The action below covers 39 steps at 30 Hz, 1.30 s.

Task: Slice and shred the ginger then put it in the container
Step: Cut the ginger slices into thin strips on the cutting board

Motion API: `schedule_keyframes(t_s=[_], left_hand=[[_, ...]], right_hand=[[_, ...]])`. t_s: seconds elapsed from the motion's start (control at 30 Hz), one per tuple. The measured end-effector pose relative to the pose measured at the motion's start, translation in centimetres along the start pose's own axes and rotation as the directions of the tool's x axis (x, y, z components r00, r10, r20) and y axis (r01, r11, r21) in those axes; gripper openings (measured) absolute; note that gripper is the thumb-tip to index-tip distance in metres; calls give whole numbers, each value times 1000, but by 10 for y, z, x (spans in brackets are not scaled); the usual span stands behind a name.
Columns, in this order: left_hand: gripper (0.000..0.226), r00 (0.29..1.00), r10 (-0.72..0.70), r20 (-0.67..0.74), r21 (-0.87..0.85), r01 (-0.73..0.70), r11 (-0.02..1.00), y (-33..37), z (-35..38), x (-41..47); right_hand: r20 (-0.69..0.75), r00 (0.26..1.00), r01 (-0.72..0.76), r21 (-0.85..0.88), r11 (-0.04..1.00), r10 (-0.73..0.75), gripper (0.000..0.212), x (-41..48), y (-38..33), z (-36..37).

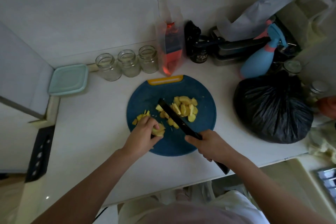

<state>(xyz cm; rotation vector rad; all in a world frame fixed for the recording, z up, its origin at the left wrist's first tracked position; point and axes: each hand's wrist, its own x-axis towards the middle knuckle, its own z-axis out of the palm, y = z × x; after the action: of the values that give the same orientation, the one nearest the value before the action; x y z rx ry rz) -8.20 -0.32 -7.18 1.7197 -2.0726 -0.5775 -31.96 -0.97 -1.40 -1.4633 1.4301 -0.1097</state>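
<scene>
Head view: left hand (pixel 145 130), fingers (pixel 151 123) curled round ginger piece (pixel 160 129) on blue cutting board (pixel 143 96); right hand (pixel 209 144) grips knife (pixel 174 116), blade among ginger slices (pixel 185 108). On counter (pixel 100 114) behind board, three open glass jars (pixel 129 63); teal container (pixel 69 79) lidded, contents hidden.

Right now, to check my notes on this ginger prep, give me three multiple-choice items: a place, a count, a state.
1. Where does the sliced ginger pile lie? A. on the round blue cutting board B. in a bowl C. on the floor
2. How many open glass jars stand in a row behind the board? A. two B. three C. five
3. What is the right hand doing? A. resting flat B. lifting a lid C. gripping the black knife
Answers: 1 A, the slices sit on the board; 2 B, three jars stand side by side; 3 C, its fingers wrap the handle.
</scene>
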Motion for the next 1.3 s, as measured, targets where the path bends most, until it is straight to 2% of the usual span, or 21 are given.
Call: schedule_keyframes(t_s=[0.1,0.23,0.37,0.43,0.57,0.77,0.87,0.93,1.0,1.07,1.17,1.3], left_hand=[[38,1000,-15,21,-31,16,999,0,0,-9],[43,998,-63,-18,-52,62,997,2,0,-18],[65,993,-117,-15,-74,116,991,5,0,-18],[62,988,-151,-23,-87,149,985,6,1,-16],[43,985,-165,-41,-96,160,982,8,3,-12],[40,991,-127,-36,-134,121,984,1,-4,-9],[41,994,-106,13,-166,107,980,-6,-14,-9],[42,993,-61,101,-181,79,980,-8,-19,-8],[45,983,-11,185,-159,41,986,-8,-20,-8],[49,978,-7,210,-134,36,990,-6,-19,-8],[51,988,-45,147,-119,63,991,-3,-12,-10],[38,998,-42,-39,-92,38,995,0,4,-19]], right_hand=[[22,1000,7,-31,999,-6,42,-2,5,13],[30,999,-23,-38,999,24,45,-1,8,24],[8,1000,-17,-61,998,18,37,0,9,29],[2,1000,-26,-73,997,26,39,0,10,32],[-3,999,-46,-88,995,46,43,0,12,35],[-11,998,-61,-86,994,60,45,3,12,36],[3,998,-62,-77,995,63,46,3,13,36],[6,998,-58,-84,995,58,45,4,13,36],[13,998,-62,-86,994,64,44,5,14,35],[19,997,-68,-96,993,70,42,5,14,35],[16,998,-63,-104,993,65,45,4,12,37],[-19,998,-66,43,997,67,64,-2,7,40]])
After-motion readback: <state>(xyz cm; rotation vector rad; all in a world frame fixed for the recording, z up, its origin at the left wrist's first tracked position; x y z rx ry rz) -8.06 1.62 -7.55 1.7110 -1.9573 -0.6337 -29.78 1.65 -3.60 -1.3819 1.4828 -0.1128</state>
